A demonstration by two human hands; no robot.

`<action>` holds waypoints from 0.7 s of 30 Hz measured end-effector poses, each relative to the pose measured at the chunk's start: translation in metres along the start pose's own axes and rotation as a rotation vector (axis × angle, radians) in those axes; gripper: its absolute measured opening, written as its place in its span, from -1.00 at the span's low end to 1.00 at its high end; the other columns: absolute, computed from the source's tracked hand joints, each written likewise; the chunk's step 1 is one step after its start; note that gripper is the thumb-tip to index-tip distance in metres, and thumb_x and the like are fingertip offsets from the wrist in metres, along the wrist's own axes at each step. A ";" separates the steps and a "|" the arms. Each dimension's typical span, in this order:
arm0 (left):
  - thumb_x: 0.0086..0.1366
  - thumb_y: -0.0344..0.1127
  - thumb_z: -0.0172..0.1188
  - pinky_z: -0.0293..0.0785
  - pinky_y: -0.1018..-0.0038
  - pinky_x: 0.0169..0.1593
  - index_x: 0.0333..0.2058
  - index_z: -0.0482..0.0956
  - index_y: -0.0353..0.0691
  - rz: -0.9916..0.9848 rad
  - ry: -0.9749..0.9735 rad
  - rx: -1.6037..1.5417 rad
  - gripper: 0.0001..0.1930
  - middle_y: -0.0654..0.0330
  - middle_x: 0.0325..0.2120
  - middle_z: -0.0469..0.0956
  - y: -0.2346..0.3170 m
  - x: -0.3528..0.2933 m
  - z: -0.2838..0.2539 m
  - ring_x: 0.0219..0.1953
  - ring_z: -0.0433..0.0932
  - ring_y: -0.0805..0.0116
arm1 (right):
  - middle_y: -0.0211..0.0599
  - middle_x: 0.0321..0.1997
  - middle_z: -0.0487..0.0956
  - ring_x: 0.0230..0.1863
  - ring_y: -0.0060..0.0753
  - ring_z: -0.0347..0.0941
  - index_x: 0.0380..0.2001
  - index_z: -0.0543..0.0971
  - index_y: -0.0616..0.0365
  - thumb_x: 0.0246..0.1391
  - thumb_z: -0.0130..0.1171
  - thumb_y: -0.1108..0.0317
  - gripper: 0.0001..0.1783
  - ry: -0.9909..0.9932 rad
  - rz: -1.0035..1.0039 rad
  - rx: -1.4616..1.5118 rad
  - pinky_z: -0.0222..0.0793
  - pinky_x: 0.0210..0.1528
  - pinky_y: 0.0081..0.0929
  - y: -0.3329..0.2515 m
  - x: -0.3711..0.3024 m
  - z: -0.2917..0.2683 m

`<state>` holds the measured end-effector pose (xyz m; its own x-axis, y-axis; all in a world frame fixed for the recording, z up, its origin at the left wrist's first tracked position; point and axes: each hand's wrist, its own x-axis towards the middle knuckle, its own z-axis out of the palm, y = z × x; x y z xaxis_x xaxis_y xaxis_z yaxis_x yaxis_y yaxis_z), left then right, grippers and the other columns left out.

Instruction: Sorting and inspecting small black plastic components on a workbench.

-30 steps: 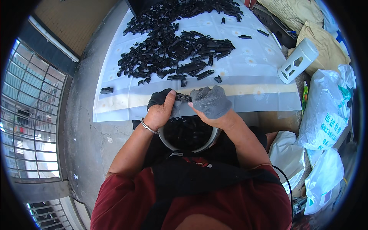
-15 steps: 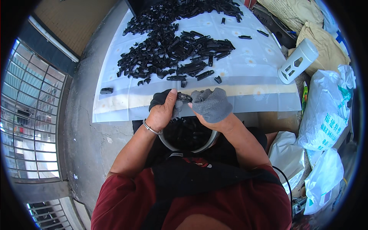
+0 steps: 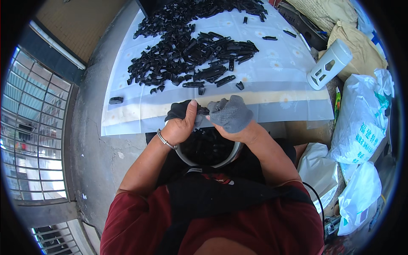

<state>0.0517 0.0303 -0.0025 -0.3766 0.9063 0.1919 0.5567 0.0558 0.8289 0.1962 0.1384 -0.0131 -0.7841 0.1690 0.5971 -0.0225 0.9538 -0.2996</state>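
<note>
Between my two hands, just above the near edge of the table, is a small black plastic part, mostly covered by my fingers. My left hand, in a dark glove that leaves the thumb bare, is closed on one end of it. Around the other end, my right hand in a grey dotted glove is closed too. Beyond them, a large heap of black plastic parts covers much of the table. Below my hands, a round bucket holds more black parts in my lap.
A white sheet with daisies covers the table. One black piece lies apart at left. At right stands a tilted white cylinder with cut-outs, near stuffed plastic bags and tan sacks. A barred window is at far left.
My hands have come slightly closer together, the right one shifting a little left and turning. Less of the black part shows between them. The heap looks the same.
</note>
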 end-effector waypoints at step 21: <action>-0.04 -0.44 0.06 0.44 0.32 -0.39 -0.37 0.49 -0.17 0.379 0.142 0.832 -0.81 0.09 -0.48 0.50 -0.024 0.043 0.018 -0.43 0.51 0.12 | -0.15 -0.27 0.52 -0.21 -0.06 0.42 -0.30 0.52 0.14 -0.03 0.04 0.27 -0.75 0.092 0.167 -0.243 0.30 -0.15 -0.19 0.046 0.013 0.017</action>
<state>0.0351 0.0752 -0.0237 -0.1176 0.8686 0.4814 0.9930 0.0993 0.0636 0.1748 0.1797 -0.0318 -0.7051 0.3393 0.6227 0.2597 0.9406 -0.2185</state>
